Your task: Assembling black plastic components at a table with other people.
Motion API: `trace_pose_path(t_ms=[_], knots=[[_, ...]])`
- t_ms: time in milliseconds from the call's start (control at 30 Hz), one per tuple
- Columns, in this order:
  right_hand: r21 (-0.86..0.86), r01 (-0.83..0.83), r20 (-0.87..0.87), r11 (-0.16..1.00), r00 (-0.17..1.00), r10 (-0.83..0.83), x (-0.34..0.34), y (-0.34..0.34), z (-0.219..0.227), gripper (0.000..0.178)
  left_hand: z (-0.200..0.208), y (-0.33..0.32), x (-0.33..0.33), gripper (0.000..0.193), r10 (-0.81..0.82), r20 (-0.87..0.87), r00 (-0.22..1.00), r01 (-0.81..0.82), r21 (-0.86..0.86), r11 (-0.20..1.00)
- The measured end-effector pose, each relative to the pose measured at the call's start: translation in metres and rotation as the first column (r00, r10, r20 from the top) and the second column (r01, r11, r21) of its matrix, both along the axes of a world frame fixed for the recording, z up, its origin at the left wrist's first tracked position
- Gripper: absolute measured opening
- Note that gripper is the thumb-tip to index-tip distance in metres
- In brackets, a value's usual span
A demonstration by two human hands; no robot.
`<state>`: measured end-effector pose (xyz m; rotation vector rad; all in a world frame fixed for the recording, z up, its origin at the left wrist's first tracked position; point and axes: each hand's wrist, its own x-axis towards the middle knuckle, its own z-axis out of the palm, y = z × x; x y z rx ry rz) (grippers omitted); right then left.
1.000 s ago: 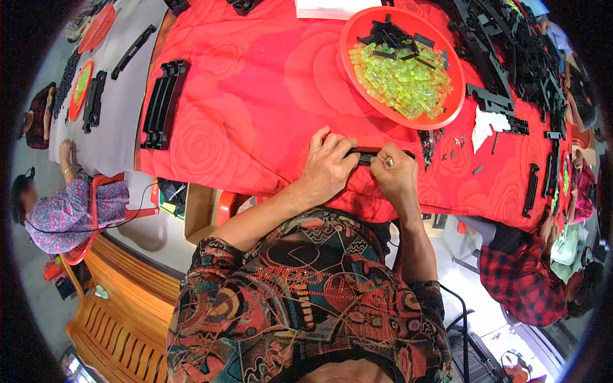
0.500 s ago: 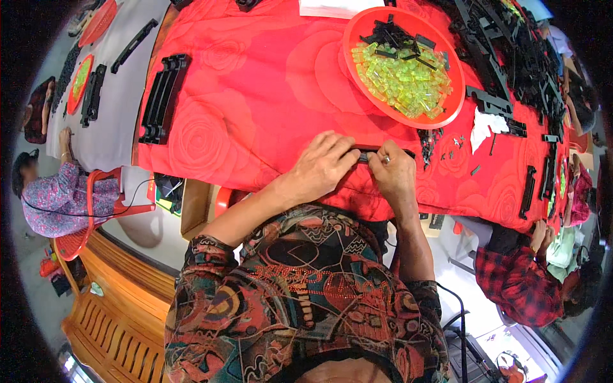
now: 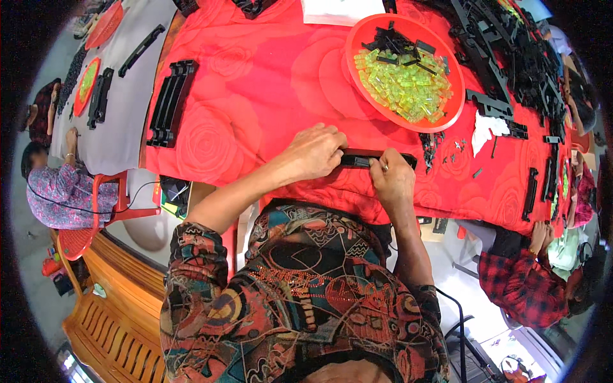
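Observation:
A long black plastic part (image 3: 359, 161) lies across the front of the red-covered table, right before me. Around its left end curl the fingers of my left hand (image 3: 314, 150). My right hand (image 3: 394, 177), with a ring on one finger, is closed on the part's near side toward the right, thumb against it. Between the two hands a stretch of its top face shows; whatever small piece may be under the fingertips is hidden. Beyond my right hand stands a red round basket (image 3: 452, 121) with yellow-green clear pieces (image 3: 408, 89) and black pieces (image 3: 393, 41) in it.
Several finished-looking black strips (image 3: 171, 102) lie side by side at the left. A white tissue (image 3: 488, 131) and small black bits (image 3: 431, 147) lie right of the basket; a black parts heap (image 3: 504, 64) is beyond. Other people sit at both sides. A wooden bench (image 3: 115, 319) stands lower left.
My left hand has shifted left along the black part, away from my right hand. More of the part's top now shows between them. The whole view has tilted slightly.

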<state>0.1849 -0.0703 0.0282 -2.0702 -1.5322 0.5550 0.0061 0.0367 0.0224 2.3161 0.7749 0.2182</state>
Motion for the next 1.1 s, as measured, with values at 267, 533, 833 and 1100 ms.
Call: trace_pose_path(t_ms=[267,533,833,1100], knots=[[0.009,-0.014,0.041,1.000,0.999,0.013,0.001,-0.007,-0.008,0.022,0.006,-0.006,0.014,0.030,0.023,-0.095,0.995,-0.023,0.007,1.000],[0.009,0.018,0.132,1.000,0.991,-0.019,0.001,-0.013,-0.006,0.024,0.014,-0.015,0.031,0.032,0.083,-0.193,0.978,-0.081,0.021,0.997],[0.223,0.086,0.096,0.971,0.989,-0.110,-0.011,-0.012,-0.011,0.021,0.009,-0.012,0.033,0.025,0.091,-0.150,0.984,-0.086,0.036,0.996],[0.271,0.097,0.051,0.958,0.992,-0.115,-0.011,-0.001,-0.008,0.021,0.004,-0.006,0.031,0.029,0.116,-0.130,0.985,-0.113,0.033,0.993]])
